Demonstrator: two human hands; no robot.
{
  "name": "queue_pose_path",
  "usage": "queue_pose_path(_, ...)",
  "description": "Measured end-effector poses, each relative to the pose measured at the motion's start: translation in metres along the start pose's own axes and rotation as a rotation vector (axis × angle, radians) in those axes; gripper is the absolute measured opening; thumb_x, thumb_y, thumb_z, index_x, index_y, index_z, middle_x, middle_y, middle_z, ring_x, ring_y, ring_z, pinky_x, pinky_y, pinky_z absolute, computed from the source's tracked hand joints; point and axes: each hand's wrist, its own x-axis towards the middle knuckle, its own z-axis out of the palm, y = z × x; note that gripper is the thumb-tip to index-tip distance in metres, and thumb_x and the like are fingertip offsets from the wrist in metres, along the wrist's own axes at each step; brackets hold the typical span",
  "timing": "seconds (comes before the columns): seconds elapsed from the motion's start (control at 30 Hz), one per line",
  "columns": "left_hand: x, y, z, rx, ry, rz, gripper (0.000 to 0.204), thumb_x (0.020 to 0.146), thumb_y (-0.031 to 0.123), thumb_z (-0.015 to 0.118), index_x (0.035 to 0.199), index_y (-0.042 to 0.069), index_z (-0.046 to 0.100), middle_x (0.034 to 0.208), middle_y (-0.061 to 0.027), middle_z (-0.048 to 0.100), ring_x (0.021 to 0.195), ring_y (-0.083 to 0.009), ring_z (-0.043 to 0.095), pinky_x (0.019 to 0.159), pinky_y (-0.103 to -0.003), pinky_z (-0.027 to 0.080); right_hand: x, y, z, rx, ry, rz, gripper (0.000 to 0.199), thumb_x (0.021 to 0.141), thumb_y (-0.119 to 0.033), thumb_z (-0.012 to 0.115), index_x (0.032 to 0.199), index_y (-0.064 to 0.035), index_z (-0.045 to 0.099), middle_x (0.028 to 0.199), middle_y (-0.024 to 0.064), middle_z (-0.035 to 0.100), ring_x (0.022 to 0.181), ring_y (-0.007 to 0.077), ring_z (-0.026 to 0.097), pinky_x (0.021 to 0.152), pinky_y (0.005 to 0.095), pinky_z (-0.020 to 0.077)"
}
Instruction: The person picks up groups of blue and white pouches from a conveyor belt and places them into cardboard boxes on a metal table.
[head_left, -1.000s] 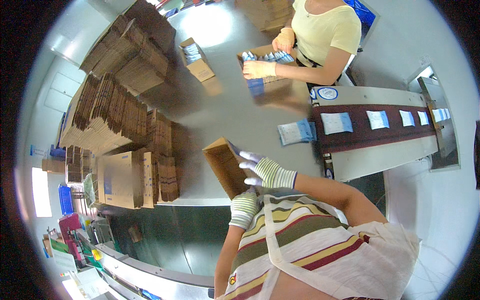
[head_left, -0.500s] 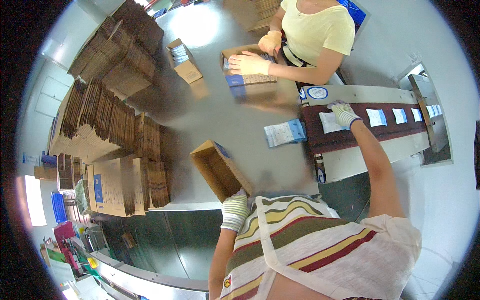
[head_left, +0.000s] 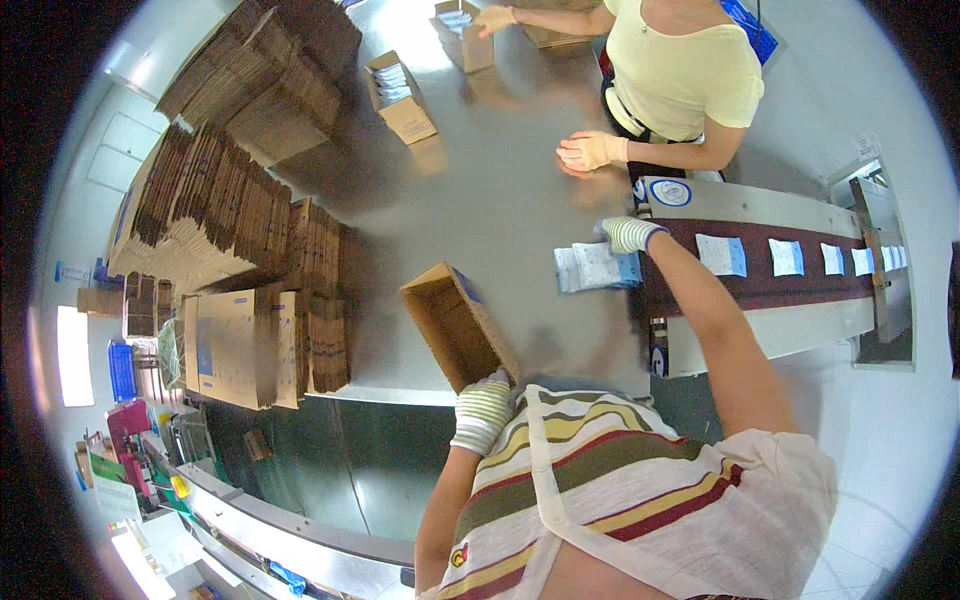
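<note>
Box point(head_left: 457, 325) lies tilted on the table point(head_left: 500, 200), long axis running away up-left; left hand point(head_left: 483, 410) fingers clamp its near end. Right hand point(head_left: 628, 235) fingers close on packets point(head_left: 592, 268).

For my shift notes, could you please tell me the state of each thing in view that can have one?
Open carton: open, empty as far as visible, held by left hand.
White packets: stacked at the belt's end, under right hand.
Conveyor belt: carrying spaced packets.
Flat cartons: folded, stacked.
Far carton: open, holding packets.
</note>
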Motion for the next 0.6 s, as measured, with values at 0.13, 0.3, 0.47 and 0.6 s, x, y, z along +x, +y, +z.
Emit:
queue_pose_path(0.13,0.000,-0.005,0.009,-0.001,0.035,-0.024,0.029,0.082,0.032,0.055,0.090,0.004,0.058,0.077,-0.0180,0.064,0.073,-0.0320,0.063,0.065,-0.041,0.050,0.016,-0.030,0.016,-0.067,-0.278,0.301,0.063,0.059,-0.044,0.074,0.106,-0.0040,0.062,0.100,0.0181,0.064,0.095,0.0322,0.060,0.082,0.0387,0.0488)
queue_pose_path(0.3,-0.001,0.000,-0.001,-0.011,0.000,-0.065,0.034,0.082,0.035,0.054,0.093,0.002,0.057,0.078,-0.0178,0.064,0.073,-0.0314,0.063,0.066,-0.041,0.050,-0.066,-0.143,0.040,-0.416,0.144,0.113,0.066,0.061,-0.043,0.073,0.112,-0.0039,0.058,0.109,0.0152,0.061,0.105,0.0297,0.055,0.096,0.0476,0.0377)
queue_pose_path(0.47,0.000,-0.005,0.005,-0.010,0.056,0.001,0.038,0.082,0.035,0.055,0.096,0.001,0.056,0.079,-0.0186,0.064,0.074,-0.0312,0.063,0.066,-0.040,0.050,-0.085,-0.165,0.167,-0.371,0.385,-0.090,0.057,0.064,-0.032,0.073,0.111,-0.0050,0.056,0.108,0.0137,0.060,0.104,0.0304,0.055,0.096,0.0485,0.0372)
queue_pose_path(0.6,-0.001,-0.006,0.000,0.010,0.006,0.014,0.040,0.079,0.033,0.058,0.100,-0.001,0.055,0.081,-0.0179,0.064,0.075,-0.0307,0.063,0.068,-0.040,0.049,-0.105,-0.172,0.127,0.502,0.091,-0.065,0.051,0.073,-0.030,0.065,0.116,-0.0046,0.053,0.108,0.0155,0.060,0.099,0.0330,0.057,0.090,0.0454,0.0435)
